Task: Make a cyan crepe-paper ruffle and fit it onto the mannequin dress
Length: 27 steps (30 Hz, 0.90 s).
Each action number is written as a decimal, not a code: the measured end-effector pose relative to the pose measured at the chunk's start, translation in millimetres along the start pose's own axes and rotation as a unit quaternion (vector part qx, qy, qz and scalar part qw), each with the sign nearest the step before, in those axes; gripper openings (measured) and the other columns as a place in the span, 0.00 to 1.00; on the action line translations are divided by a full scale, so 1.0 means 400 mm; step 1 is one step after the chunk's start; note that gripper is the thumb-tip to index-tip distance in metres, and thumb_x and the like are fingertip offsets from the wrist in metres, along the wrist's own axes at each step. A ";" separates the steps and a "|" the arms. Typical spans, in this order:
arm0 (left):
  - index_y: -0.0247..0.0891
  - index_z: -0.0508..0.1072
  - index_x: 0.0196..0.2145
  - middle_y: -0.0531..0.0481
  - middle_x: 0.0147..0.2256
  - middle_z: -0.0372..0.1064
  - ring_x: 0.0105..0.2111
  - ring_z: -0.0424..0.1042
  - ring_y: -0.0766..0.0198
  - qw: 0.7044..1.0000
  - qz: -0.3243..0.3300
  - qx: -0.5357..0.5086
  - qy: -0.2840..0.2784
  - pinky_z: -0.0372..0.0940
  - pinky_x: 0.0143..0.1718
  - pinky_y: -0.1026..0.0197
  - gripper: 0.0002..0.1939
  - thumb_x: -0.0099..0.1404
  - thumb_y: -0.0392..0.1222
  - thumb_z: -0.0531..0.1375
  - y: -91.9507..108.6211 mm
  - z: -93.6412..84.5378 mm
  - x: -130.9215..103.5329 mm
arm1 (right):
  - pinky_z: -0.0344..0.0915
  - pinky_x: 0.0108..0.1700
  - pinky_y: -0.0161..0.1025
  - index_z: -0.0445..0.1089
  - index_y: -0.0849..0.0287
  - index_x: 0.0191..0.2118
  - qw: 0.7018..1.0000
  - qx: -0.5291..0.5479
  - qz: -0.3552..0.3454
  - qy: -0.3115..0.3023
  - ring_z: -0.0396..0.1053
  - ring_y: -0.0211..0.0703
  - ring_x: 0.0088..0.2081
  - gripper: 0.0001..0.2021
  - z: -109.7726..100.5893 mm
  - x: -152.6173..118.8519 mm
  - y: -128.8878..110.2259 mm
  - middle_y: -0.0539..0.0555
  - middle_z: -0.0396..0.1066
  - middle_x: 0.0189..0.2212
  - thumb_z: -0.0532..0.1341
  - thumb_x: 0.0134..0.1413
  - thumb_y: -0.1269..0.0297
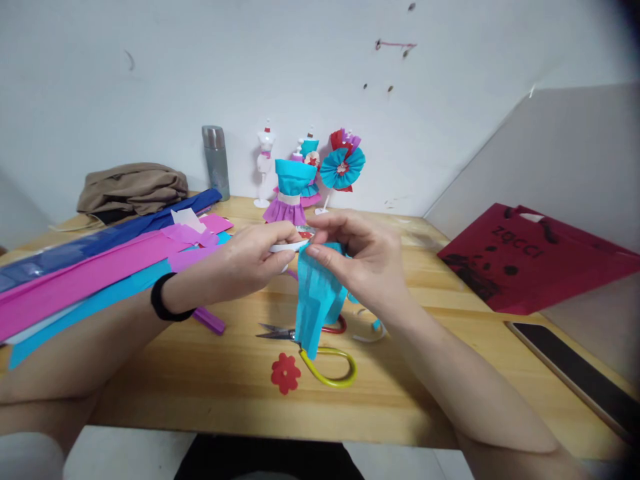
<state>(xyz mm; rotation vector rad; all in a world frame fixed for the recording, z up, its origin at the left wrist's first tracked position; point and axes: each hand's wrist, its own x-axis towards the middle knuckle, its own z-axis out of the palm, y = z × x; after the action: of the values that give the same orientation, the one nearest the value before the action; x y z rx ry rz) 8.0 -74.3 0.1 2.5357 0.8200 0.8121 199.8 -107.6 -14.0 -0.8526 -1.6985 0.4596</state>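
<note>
My left hand (255, 257) pinches a narrow white strip (286, 247); whether it is tape or paper I cannot tell. Fingers of my right hand (373, 257) close on the top edge of a turquoise crepe paper piece (320, 293), which hangs down in folds. The strip's end meets the paper's top corner between the two hands. Beneath the paper lie scissors (330, 381) with yellow and red handles, their blades apart and pointing left. A red paper flower (286, 373) rests in front of them. Behind my hands stands a small dress form in a turquoise and purple paper dress (295, 177).
Pink, purple and turquoise paper sheets (110, 277) spread across the left side. A brown cloth (133, 193) and a grey bottle (216, 163) are at the back. More dress forms (265, 163) stand by the wall. On the right are a red bag (530, 260) and a phone (575, 373).
</note>
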 end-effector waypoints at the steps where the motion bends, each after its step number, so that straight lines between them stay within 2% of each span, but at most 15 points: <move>1: 0.36 0.71 0.35 0.53 0.28 0.68 0.27 0.65 0.67 1.000 0.003 0.001 0.002 0.57 0.28 0.64 0.08 0.66 0.38 0.52 0.000 0.001 0.000 | 0.73 0.36 0.40 0.75 0.55 0.42 1.000 -0.003 -0.004 0.000 0.73 0.40 0.32 0.10 0.000 0.000 0.000 0.49 0.74 0.30 0.67 0.52 0.68; 7: 0.37 0.69 0.32 0.56 0.25 0.65 0.25 0.62 0.69 1.000 0.020 -0.005 0.010 0.55 0.26 0.65 0.07 0.65 0.36 0.52 0.008 0.006 0.000 | 0.73 0.38 0.41 0.75 0.55 0.42 0.998 -0.037 -0.047 0.003 0.73 0.40 0.33 0.10 0.000 -0.006 -0.001 0.50 0.74 0.31 0.65 0.53 0.72; 13: 0.38 0.68 0.32 0.56 0.25 0.67 0.24 0.62 0.68 0.999 0.007 -0.006 0.031 0.55 0.26 0.64 0.06 0.63 0.35 0.52 0.017 0.014 -0.002 | 0.71 0.40 0.43 0.75 0.53 0.43 0.994 -0.092 -0.066 0.005 0.72 0.43 0.35 0.10 0.003 -0.010 0.000 0.51 0.72 0.32 0.65 0.55 0.70; 20: 0.37 0.71 0.32 0.58 0.23 0.63 0.23 0.60 0.71 0.997 0.038 0.013 0.062 0.55 0.25 0.65 0.03 0.61 0.33 0.58 0.024 0.015 -0.011 | 0.70 0.39 0.46 0.74 0.52 0.46 0.988 -0.115 -0.097 0.028 0.69 0.45 0.34 0.12 0.005 -0.010 -0.005 0.51 0.69 0.31 0.66 0.56 0.70; 24: 0.36 0.71 0.27 0.58 0.20 0.61 0.22 0.58 0.72 0.994 0.061 -0.001 0.093 0.54 0.24 0.67 0.07 0.62 0.33 0.56 0.023 0.012 -0.005 | 0.70 0.39 0.46 0.73 0.53 0.48 0.989 -0.110 -0.094 0.027 0.69 0.45 0.34 0.13 0.008 -0.012 0.000 0.52 0.70 0.32 0.66 0.56 0.67; 27: 0.35 0.72 0.26 0.59 0.19 0.61 0.21 0.58 0.72 0.994 0.043 -0.031 0.096 0.53 0.22 0.68 0.08 0.62 0.33 0.56 0.022 0.009 0.002 | 0.70 0.38 0.45 0.72 0.53 0.48 0.989 -0.107 -0.095 0.026 0.70 0.44 0.34 0.14 0.008 -0.012 0.004 0.52 0.71 0.34 0.67 0.56 0.67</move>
<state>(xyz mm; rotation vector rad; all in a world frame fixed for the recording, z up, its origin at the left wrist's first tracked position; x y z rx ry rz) 14.4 -81.2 1.8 2.4803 0.7334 1.1048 197.7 -109.8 -19.4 -0.8388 -1.7822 0.1261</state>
